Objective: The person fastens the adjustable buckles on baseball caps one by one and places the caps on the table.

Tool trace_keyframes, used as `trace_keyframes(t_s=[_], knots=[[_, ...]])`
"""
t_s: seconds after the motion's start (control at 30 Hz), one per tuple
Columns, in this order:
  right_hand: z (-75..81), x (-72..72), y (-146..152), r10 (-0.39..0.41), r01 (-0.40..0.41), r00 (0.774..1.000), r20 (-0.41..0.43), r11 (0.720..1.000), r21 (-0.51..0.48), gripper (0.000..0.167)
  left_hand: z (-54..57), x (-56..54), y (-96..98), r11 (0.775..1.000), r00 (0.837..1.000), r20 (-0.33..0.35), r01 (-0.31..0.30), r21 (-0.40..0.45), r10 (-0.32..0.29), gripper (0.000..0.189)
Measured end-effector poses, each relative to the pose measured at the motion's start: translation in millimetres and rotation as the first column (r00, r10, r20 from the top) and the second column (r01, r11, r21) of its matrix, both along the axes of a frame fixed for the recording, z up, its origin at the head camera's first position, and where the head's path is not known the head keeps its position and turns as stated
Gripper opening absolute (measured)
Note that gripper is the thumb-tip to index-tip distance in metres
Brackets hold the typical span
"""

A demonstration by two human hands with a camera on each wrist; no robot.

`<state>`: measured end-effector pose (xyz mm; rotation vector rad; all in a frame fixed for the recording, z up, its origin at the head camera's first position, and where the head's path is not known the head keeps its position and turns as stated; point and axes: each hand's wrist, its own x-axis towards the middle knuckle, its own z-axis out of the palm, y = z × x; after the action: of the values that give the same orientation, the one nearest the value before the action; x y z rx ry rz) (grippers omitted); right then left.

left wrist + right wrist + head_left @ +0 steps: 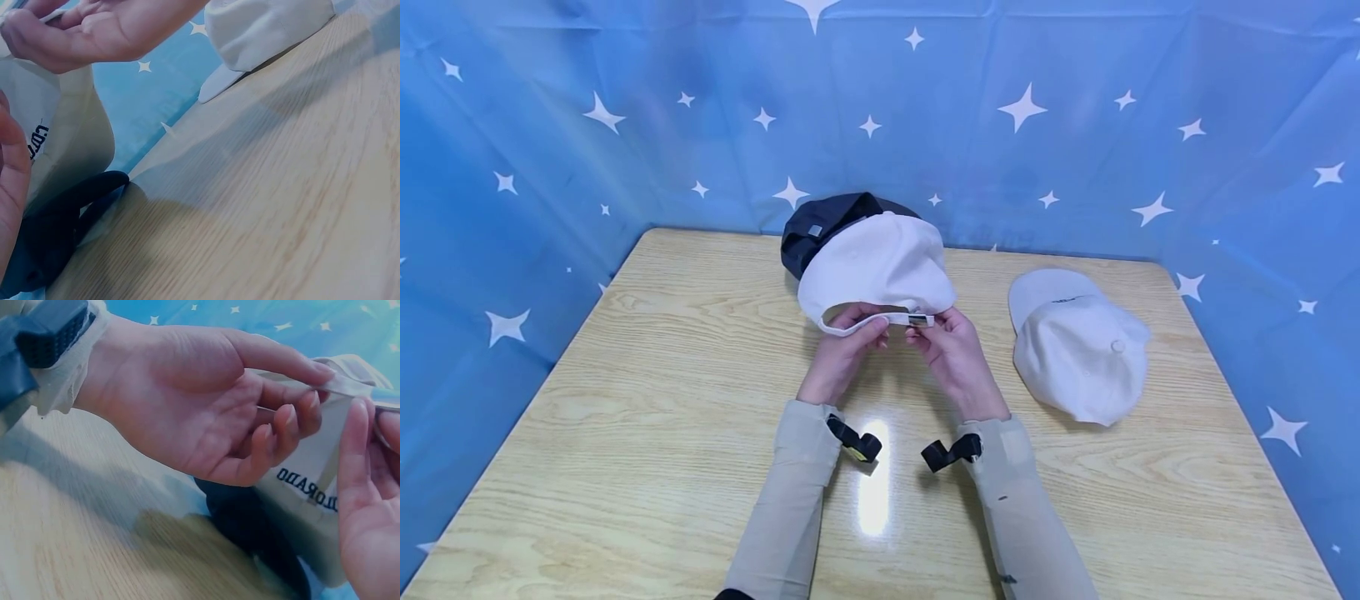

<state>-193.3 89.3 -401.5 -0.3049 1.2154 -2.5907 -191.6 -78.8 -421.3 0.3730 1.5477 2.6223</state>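
A white baseball cap [880,258] is held up near the back of the table, its back opening and strap [891,320] facing me. My left hand [848,346] pinches the strap between thumb and fingers, left of the dark buckle [919,320]. At the strap's right end, beside the buckle, my right hand [953,354] pinches it too. Dark lettering [306,487] shows on the cap's far side in the right wrist view. Directly behind it lies a dark cap [823,225], partly hidden by the white one.
Another white cap [1082,346] rests on the right of the wooden table [625,400], brim toward the back. A blue star-patterned cloth [880,75] hangs behind and along the sides. Black camera mounts [951,452] sit on both wrists.
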Motion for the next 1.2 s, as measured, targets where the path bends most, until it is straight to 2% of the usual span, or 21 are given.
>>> trace_keyframes(t_s=[0.13, 0.2, 0.37, 0.43, 0.73, 0.93, 1.07, 1.2], knots=[[0.5, 0.0, 0, 0.002, -0.002, 1.000, 0.003, 1.000, -0.009, 0.020, -2.1, -0.9, -0.6, 1.000, 1.000, 0.010, -0.021, 0.000, 0.021, 0.022], [0.4, 0.1, -1, 0.001, -0.001, 1.000, 0.008, 1.000, -0.010, 0.019, -17.1, -8.7, -0.1, 1.000, 1.000, -0.001, -0.026, 0.014, 0.026, 0.021], [-0.2, 0.1, -1, 0.008, -0.007, 1.000, 0.011, 1.000, -0.023, 0.017, -18.4, -9.3, 0.4, 0.999, 1.000, 0.003, -0.029, 0.020, 0.029, 0.022], [-0.2, 0.1, -1, 0.010, -0.010, 1.000, 0.011, 0.999, -0.030, 0.017, -5.2, -2.3, 0.1, 0.999, 0.999, 0.014, -0.031, 0.009, 0.031, 0.026], [0.2, 0.9, -3, 0.007, -0.006, 0.999, 0.031, 1.000, -0.029, 0.014, -15.8, -6.7, 4.2, 1.000, 0.999, -0.048, -0.017, -0.022, 0.015, 0.023], [-0.9, 0.5, -5, 0.004, -0.004, 1.000, 0.027, 1.000, -0.027, 0.010, -3.7, -0.3, 6.8, 1.000, 1.000, 0.009, -0.002, -0.004, 0.002, 0.020], [-1.3, -0.3, -5, -0.001, 0.001, 1.000, 0.023, 1.000, -0.001, 0.009, -0.8, 0.2, 6.5, 1.000, 1.000, 0.005, 0.016, -0.001, -0.016, 0.011], [-0.7, -0.4, -5, -0.008, 0.007, 1.000, 0.021, 0.999, 0.033, 0.011, -0.4, 0.1, 6.2, 1.000, 1.000, -0.009, 0.030, -0.009, -0.030, 0.010]])
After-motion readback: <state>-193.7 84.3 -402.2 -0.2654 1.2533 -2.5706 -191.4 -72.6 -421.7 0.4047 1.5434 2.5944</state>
